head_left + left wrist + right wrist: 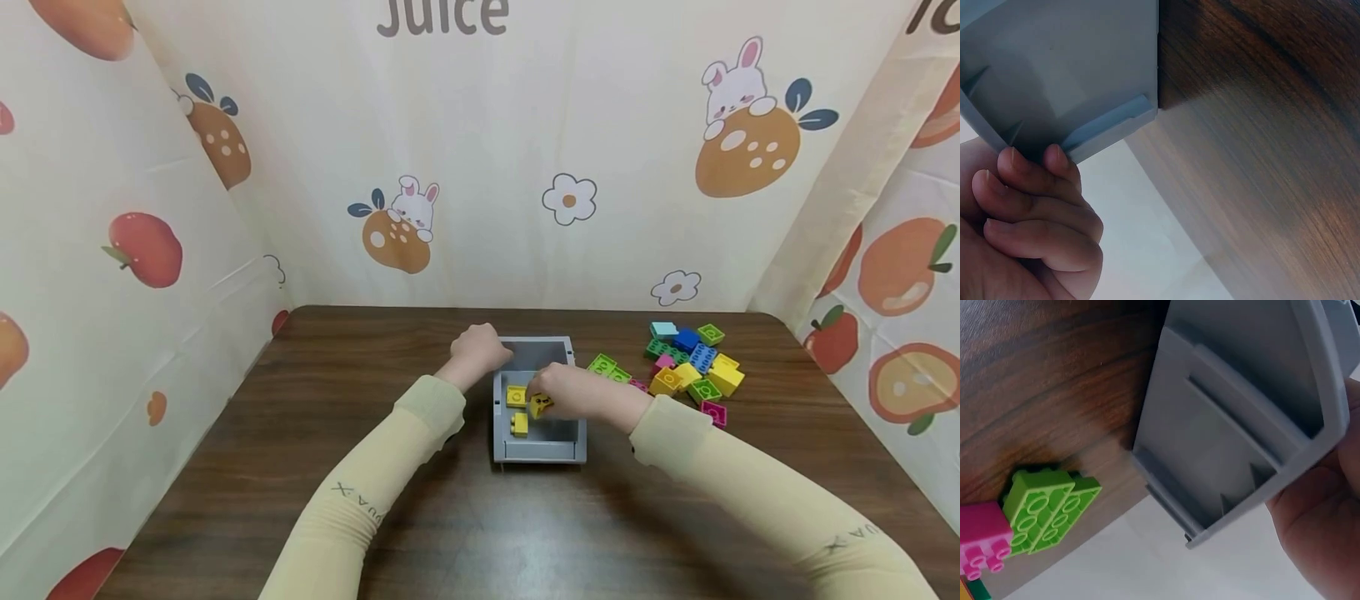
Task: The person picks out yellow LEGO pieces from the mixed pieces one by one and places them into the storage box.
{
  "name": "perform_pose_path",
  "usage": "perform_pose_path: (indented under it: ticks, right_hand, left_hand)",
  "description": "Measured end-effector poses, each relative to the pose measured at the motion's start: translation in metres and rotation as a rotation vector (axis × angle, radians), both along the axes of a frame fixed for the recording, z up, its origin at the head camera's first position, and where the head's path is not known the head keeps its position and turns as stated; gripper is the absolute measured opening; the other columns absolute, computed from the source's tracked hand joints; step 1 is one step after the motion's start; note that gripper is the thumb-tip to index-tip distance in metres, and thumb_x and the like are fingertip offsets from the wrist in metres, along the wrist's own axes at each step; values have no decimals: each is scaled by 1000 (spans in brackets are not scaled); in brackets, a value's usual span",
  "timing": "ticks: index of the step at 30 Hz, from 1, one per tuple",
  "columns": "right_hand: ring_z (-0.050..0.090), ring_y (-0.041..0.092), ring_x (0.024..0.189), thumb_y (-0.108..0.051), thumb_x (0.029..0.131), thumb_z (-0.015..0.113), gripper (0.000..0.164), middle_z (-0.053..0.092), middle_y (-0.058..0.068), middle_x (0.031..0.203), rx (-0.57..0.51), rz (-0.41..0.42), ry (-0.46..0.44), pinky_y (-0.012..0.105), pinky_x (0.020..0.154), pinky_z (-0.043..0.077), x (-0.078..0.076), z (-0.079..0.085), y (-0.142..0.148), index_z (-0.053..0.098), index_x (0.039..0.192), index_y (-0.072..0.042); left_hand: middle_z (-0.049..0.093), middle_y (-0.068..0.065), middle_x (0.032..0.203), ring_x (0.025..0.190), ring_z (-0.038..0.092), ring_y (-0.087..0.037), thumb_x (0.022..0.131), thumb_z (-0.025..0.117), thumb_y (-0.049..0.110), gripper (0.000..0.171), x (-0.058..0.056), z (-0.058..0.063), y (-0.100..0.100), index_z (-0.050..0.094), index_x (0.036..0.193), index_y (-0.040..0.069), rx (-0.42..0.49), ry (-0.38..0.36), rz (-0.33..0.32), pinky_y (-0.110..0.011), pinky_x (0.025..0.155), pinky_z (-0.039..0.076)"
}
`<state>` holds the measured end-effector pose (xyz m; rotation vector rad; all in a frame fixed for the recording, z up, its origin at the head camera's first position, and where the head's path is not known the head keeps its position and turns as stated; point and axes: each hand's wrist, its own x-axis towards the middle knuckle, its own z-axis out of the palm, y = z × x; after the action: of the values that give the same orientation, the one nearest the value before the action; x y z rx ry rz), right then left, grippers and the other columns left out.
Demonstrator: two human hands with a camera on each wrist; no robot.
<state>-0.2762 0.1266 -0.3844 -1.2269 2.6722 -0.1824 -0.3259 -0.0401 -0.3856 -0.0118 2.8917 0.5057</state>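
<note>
Toward the middle of the table [337,367], short end facing the body: grey box [542,452], laid lengthwise from near to far. Just inside the near end, left of centre, loose yellow brick [521,426], knob pointing left. Slightly deeper in, flat yellow brick [516,396], apart from the first and close to the left wall.

Right beside that, over the box interior, face-printed yellow brick [539,406], at the fingers of the right hand [562,387]. Looks pinched between closed-in fingertips, with no gap to be made out; cannot tell the exact hold, hidden by knuckles and, in the right wrist view, by the box wall. Lies on the near-left side of those fingers, tilted, printed side toward the head camera. Cannot tell its long axis: too small and partly covered. Clearly nearer the right hand than the left.

On the right, just outside the box, lime-green bricks [602,365]; well beyond them, pile of mixed bricks [686,375].

At the far left of the box, left hand [478,347], fingers curled in tight on the rim. Behind everything, printed curtain [480,108].
</note>
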Motion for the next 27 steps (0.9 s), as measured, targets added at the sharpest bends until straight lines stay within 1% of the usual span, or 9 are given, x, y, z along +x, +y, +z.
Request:
perform_pose_path:
  ticks: [5, 11, 18, 23, 27]
  right_hand:
    - [65, 15, 93, -17, 79, 77, 29, 69, 5, 106, 52, -11, -1, 33, 84, 54, 2, -4, -3, 71, 106, -10]
    - [66, 15, 95, -16, 79, 77, 28, 69, 4, 107, 97, -26, -9, 33, 84, 54, 3, -4, -6, 71, 106, -13]
    - [66, 15, 95, -13, 80, 76, 27, 69, 2, 107, 129, -22, 27, 31, 85, 54, 3, -7, -9, 72, 106, -15]
    - [66, 16, 93, -10, 80, 74, 25, 70, 2, 103, 152, -20, 58, 32, 83, 54, 4, -11, -12, 72, 104, -14]
    - [65, 15, 91, -7, 80, 74, 25, 70, 2, 102, 174, -31, 84, 33, 82, 54, 5, -15, -15, 72, 103, -14]
  left_hand:
    - [43, 0, 58, 49, 46, -13, 87, 64, 37, 30, 1, 0, 0, 65, 79, 8, 4, 2, -5, -25, 43, 35]
    - [43, 0, 58, 50, 45, -13, 87, 63, 36, 29, 1, 0, 0, 64, 78, 8, 2, 14, -7, -25, 44, 35]
    - [44, 0, 59, 51, 46, -14, 87, 63, 35, 28, 1, 0, 0, 64, 77, 9, 3, 16, -9, -26, 45, 35]
    - [43, 0, 58, 50, 45, -13, 87, 63, 36, 29, 0, 0, -1, 63, 75, 9, -2, 20, -14, -26, 45, 34]
    - [44, 0, 58, 50, 44, -13, 86, 63, 36, 29, 0, 0, 0, 64, 77, 9, 0, 14, -11, -26, 44, 34]
